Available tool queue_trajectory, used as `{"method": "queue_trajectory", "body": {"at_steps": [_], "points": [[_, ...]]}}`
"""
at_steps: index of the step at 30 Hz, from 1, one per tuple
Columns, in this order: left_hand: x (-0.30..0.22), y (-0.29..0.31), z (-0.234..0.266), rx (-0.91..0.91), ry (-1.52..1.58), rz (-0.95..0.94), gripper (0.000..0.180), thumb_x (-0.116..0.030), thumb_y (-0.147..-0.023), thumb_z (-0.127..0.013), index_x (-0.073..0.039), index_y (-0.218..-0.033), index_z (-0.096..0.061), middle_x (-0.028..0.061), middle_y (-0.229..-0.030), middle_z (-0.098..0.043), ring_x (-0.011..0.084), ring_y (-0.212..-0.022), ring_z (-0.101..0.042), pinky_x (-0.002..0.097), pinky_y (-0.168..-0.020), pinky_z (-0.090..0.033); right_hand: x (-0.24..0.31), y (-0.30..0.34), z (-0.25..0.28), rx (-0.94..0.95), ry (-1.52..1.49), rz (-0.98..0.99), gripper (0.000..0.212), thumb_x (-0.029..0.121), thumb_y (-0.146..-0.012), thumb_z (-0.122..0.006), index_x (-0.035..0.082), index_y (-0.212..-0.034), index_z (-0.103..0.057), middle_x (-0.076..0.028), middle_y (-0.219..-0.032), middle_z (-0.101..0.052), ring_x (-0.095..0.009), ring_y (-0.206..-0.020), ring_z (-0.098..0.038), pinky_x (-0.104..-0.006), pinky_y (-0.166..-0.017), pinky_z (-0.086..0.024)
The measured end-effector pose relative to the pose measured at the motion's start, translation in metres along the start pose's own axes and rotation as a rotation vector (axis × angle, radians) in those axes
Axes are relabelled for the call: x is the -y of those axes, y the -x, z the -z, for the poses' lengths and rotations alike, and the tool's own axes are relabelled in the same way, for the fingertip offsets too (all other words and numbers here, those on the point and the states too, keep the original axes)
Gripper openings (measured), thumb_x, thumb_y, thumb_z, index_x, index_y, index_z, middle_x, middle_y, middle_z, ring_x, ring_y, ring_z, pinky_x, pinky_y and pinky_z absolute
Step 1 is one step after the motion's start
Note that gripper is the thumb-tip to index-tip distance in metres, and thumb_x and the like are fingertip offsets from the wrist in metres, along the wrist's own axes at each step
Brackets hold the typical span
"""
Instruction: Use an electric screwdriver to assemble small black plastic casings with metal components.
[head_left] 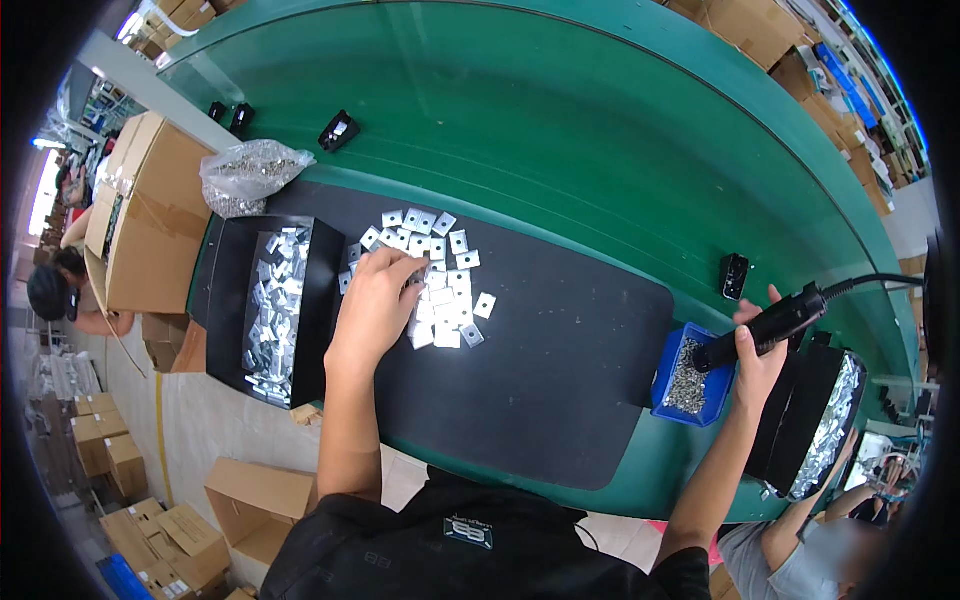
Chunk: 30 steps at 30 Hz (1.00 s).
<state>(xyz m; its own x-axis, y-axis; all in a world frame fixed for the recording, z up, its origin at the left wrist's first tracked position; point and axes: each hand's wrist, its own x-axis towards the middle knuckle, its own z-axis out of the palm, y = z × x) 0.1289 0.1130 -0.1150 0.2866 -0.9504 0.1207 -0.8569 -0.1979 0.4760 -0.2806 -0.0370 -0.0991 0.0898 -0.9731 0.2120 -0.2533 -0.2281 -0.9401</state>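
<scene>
My right hand (762,365) is wrapped round a black corded electric screwdriver (765,328). The screwdriver's front end points down into a blue bin (659,400) of small screws (686,385). On the black mat, small silvery metal plates with holes (440,300) lie in a loose cluster. My left hand (372,300) rests over the left side of this cluster, its fingers bent and the thumb apart from the forefinger. Nothing shows between them; what lies under the palm is hidden.
A black box of metal pieces (222,350) stands left of the mat (540,400), and another black box (790,420) at the right. Behind are a plastic bag of small parts (250,175) and small black trays (338,131). Other people sit at both sides.
</scene>
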Motion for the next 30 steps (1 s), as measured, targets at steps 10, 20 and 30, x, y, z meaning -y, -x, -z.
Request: {"method": "queue_trajectory", "body": {"at_steps": [10,20,30], "points": [[-0.011,-0.008,-0.007,-0.026,0.005,0.034,0.014,0.001,-0.071,-0.068,0.001,-0.082,-0.059,0.0131,-0.080,-0.060,0.0299,-0.076,-0.057,0.0366,-0.068,-0.046,0.074,-0.018,0.020,-0.042,-0.595,0.374,0.058,0.018,-0.083,-0.057,-0.003,-0.129,-0.031,-0.009,-0.073,-0.051,-0.021,-0.069,-0.058,-0.0409,-0.078,-0.052],[-0.110,-0.041,-0.070,0.255,0.633,-0.104,0.015,0.006,-0.077,-0.065,0.003,-0.091,-0.062,0.0082,-0.087,-0.063,0.0130,-0.078,-0.064,0.0231,-0.069,-0.052,0.088,0.011,0.086,-0.224,-0.760,0.600,0.064,0.019,-0.083,-0.054,-0.003,-0.136,-0.025,-0.003,-0.077,-0.049,-0.012,-0.060,-0.049,-0.0305,-0.063,-0.044],[-0.262,-0.144,-0.156,0.341,0.532,-0.523,0.011,-0.004,-0.075,-0.071,-0.001,-0.083,-0.065,0.0092,-0.091,-0.062,0.0166,-0.082,-0.062,0.0262,-0.068,-0.050,0.085,0.027,0.128,-0.274,-0.564,0.844,0.056,0.014,-0.073,-0.064,0.005,-0.117,-0.031,0.001,-0.071,-0.051,-0.008,-0.054,-0.052,-0.0205,-0.056,-0.043]]}}
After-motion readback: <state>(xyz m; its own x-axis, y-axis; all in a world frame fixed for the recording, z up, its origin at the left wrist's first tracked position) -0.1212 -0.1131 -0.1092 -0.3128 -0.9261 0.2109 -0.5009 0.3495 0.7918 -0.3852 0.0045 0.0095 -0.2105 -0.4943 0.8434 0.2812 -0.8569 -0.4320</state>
